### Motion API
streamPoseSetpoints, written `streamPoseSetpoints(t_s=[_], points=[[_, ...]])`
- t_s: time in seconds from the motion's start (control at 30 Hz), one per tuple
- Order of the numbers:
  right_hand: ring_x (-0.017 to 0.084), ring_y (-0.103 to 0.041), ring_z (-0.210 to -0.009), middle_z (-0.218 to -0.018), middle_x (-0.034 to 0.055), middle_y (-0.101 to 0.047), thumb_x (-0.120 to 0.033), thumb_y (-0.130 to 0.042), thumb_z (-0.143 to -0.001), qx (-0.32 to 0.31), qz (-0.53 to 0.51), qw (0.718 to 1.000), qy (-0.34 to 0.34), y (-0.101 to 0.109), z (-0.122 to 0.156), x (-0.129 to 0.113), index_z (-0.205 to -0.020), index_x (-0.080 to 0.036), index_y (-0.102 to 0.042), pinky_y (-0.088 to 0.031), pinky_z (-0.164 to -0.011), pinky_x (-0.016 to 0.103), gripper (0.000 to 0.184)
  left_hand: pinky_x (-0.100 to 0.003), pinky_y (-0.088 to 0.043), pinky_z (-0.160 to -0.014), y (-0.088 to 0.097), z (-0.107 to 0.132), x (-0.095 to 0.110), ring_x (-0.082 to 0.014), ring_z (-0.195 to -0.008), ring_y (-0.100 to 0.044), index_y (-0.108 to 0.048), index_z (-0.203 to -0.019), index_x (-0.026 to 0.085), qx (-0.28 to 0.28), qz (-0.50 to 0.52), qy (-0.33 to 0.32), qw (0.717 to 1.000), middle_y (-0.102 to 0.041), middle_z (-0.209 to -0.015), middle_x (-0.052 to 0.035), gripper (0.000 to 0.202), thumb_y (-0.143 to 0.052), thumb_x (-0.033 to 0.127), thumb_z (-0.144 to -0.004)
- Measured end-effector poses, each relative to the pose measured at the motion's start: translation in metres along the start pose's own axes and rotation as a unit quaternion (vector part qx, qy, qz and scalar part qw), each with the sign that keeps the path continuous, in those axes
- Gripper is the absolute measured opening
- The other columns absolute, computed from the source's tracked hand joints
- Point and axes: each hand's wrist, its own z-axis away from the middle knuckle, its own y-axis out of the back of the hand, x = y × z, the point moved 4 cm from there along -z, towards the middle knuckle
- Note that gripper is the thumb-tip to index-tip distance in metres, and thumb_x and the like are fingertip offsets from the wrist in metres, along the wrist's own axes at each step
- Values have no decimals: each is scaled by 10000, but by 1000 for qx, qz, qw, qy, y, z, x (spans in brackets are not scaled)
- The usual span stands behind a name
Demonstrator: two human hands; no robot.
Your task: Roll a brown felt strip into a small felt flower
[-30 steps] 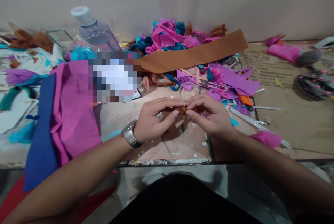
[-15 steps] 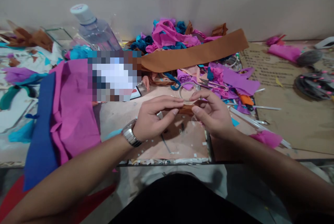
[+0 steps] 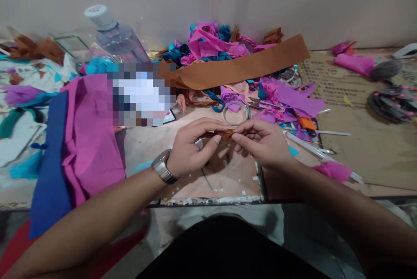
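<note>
Between my two hands, low over the table, is a small folded strip of brown crepe paper [image 3: 226,135]. My left hand [image 3: 195,142] pinches its left end between thumb and fingers. On the other end, my right hand [image 3: 262,140] closes thumb and forefinger, its fingertips close to the left ones. Part of the strip is hidden behind the fingers. Just beyond the hands lies a clear roll of tape [image 3: 235,113]. A long brown crepe paper strip [image 3: 244,68] stretches across the scraps farther back.
Pink crepe paper [image 3: 94,140] and a blue strip [image 3: 54,153] hang over the table's front edge at left. A capped plastic bottle [image 3: 119,40] stands behind a blurred-out patch. Tweezers [image 3: 269,104], an orange-handled tool [image 3: 306,123] and cardboard [image 3: 361,144] lie to the right.
My right hand has moved left along the brown strip, nearer to the left fingertips, and its raised forefinger has come down. My left hand has hardly moved.
</note>
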Motion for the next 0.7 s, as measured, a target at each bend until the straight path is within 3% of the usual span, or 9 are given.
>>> streamPoseSetpoints(t_s=[0.13, 0.3, 0.4, 0.57, 0.7], points=[[117, -710, -570, -716, 0, -729, -373, -866, -843, -20, 8, 1000, 19, -2, 1, 0, -927, -184, -723, -578, -496, 194, 251, -376, -622, -970, -3, 0, -1, -228, -1140, -723, -731, -1282, 217, -27, 7, 2, 1000, -753, -1235, -128, 381, -786, 248, -906], [110, -703, -554, -758, 0, -747, -358, -851, -865, -33, 20, 998, 46, -2, 3, 3, -931, -195, -736, -561, -479, 192, 210, -318, -610, -930, -8, 1, -6, -176, -1024, -738, -783, -1135, 216, -19, 55, 34, 998, -784, -1099, -90, 221, -794, 235, -916], [116, -724, -603, -828, 19, -778, -334, -814, -909, -24, 85, 991, 100, 0, 4, 1, -968, -199, -759, -572, -530, 208, 158, -294, -623, -894, -8, 0, -7, -164, -981, -753, -809, -1055, 208, -3, 94, 62, 994, -801, -1049, -87, 136, -788, 231, -922], [131, -773, -795, -921, 25, -825, -224, -779, -944, -19, 227, 930, 289, 0, 7, -11, -1030, -220, -792, -602, -743, 229, 87, -292, -647, -856, -6, -2, -9, -170, -934, -774, -846, -948, 210, 5, 127, 111, 986, -827, -1002, -83, 70, -816, 251, -900], [155, -788, -921, -1019, 34, -830, -178, -708, -982, -74, 301, 876, 369, 2, 9, -13, -1119, -246, -780, -617, -840, 255, 169, -276, -650, -799, -7, -2, -13, -161, -895, -777, -855, -938, 216, -15, 139, 147, 979, -831, -989, -80, 83, -814, 279, -904]])
